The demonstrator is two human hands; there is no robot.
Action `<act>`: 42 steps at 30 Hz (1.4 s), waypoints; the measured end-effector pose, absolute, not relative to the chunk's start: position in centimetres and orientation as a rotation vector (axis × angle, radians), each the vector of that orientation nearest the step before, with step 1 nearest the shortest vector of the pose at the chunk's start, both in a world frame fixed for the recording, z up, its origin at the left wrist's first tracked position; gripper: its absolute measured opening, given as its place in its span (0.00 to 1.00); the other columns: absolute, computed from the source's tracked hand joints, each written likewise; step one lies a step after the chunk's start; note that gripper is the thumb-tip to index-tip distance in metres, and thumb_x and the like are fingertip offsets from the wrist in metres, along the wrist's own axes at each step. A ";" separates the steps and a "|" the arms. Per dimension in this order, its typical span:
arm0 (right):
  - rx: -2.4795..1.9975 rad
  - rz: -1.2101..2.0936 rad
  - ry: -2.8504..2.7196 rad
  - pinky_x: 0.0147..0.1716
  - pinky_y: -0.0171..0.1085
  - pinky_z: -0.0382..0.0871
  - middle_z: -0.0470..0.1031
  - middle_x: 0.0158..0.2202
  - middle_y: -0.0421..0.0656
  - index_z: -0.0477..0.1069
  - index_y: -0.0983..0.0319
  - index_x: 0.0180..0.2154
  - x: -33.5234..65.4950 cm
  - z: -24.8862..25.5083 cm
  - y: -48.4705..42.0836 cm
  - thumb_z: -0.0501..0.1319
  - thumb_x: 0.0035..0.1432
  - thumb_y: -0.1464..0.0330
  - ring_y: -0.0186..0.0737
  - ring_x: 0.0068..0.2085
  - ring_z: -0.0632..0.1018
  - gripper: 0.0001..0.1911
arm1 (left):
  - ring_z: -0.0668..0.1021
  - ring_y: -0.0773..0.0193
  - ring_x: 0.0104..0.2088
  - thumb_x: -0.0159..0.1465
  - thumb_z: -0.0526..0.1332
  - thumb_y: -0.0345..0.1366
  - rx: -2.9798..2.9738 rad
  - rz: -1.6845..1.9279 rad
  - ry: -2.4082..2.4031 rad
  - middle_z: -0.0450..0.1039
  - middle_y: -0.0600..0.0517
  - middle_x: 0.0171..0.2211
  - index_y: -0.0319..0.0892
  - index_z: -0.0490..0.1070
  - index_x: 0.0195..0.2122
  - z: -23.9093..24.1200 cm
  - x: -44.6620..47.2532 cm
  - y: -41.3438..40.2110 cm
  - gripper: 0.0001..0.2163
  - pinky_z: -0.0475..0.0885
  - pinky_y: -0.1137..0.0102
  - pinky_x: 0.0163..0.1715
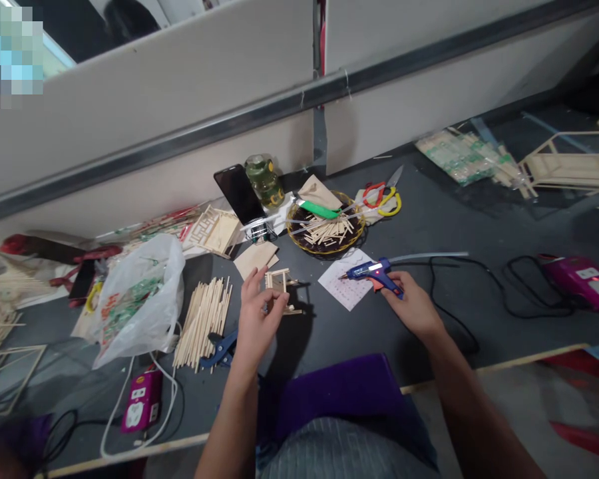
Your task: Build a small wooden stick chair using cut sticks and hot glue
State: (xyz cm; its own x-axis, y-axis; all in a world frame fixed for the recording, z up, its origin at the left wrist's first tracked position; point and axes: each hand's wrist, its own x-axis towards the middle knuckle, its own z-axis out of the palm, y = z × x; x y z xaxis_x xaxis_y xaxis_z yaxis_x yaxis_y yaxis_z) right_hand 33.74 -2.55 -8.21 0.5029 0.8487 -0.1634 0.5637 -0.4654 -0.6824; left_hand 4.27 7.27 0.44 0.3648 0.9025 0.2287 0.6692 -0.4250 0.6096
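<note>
My left hand [260,316] is over the near left side of a small frame of wooden sticks [290,310]. Its fingers are apart, with the thumb side in front of the frame, covering part of it. Whether the skin touches the sticks is hard to see. My right hand [413,305] is wrapped round the handle of a blue hot glue gun [370,269], whose nozzle points left toward the frame. A clear glue stick [429,255] juts from the gun's back. Beneath the nozzle lies a printed white paper [348,293].
A wicker basket [299,247] holds short sticks and a green-handled cutter [319,209]; scissors [390,199] lie beside it. Left are a stick pile [204,319], blue pliers [222,349], a plastic bag [167,266] and a power strip [142,401]. A phone [237,193] stands behind. Black cable runs right.
</note>
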 end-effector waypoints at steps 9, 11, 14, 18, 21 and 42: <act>-2.125 0.459 -1.161 0.38 0.44 0.73 0.80 0.41 0.51 0.72 0.61 0.48 33.1 -8.7 -3.2 0.57 0.58 0.60 0.50 0.38 0.80 0.19 | 0.63 0.49 0.65 0.65 0.60 0.37 2.209 0.765 1.374 0.69 0.41 0.59 0.42 0.73 0.24 0.4 4.4 7.2 0.12 0.60 0.48 0.62; -2.109 0.369 -1.209 0.39 0.44 0.73 0.80 0.42 0.51 0.71 0.61 0.49 32.7 -8.7 -3.3 0.56 0.58 0.61 0.51 0.40 0.80 0.18 | 0.63 0.49 0.65 0.65 0.60 0.37 2.210 0.763 1.376 0.69 0.42 0.59 0.43 0.73 0.25 0.5 4.4 7.2 0.12 0.60 0.48 0.62; -2.089 0.231 -1.297 0.41 0.45 0.73 0.78 0.43 0.52 0.70 0.61 0.49 32.3 -9.0 -3.4 0.55 0.61 0.62 0.53 0.43 0.79 0.17 | 0.63 0.49 0.65 0.65 0.60 0.37 2.205 0.762 1.376 0.69 0.42 0.59 0.43 0.73 0.24 0.6 4.5 7.2 0.12 0.60 0.48 0.62; -2.074 0.072 -1.398 0.43 0.47 0.73 0.77 0.44 0.56 0.71 0.64 0.49 32.3 -9.8 -3.6 0.54 0.63 0.60 0.56 0.45 0.78 0.18 | 0.63 0.49 0.65 0.65 0.60 0.37 2.196 0.762 1.376 0.69 0.43 0.59 0.43 0.72 0.24 0.7 4.6 7.2 0.12 0.60 0.48 0.62; -2.072 0.021 -1.436 0.41 0.47 0.74 0.77 0.41 0.56 0.71 0.65 0.49 32.5 -10.3 -3.8 0.54 0.64 0.59 0.55 0.42 0.78 0.19 | 0.63 0.48 0.65 0.65 0.60 0.37 2.194 0.760 1.372 0.69 0.44 0.59 0.43 0.72 0.24 0.7 4.6 7.2 0.12 0.59 0.47 0.62; -2.037 0.302 -1.480 0.51 0.50 0.71 0.70 0.57 0.58 0.68 0.62 0.45 32.1 -7.5 -3.7 0.53 0.60 0.62 0.58 0.57 0.73 0.15 | 0.63 0.49 0.65 0.65 0.59 0.37 2.162 0.758 1.361 0.68 0.44 0.60 0.43 0.73 0.26 0.5 4.4 7.2 0.11 0.60 0.49 0.63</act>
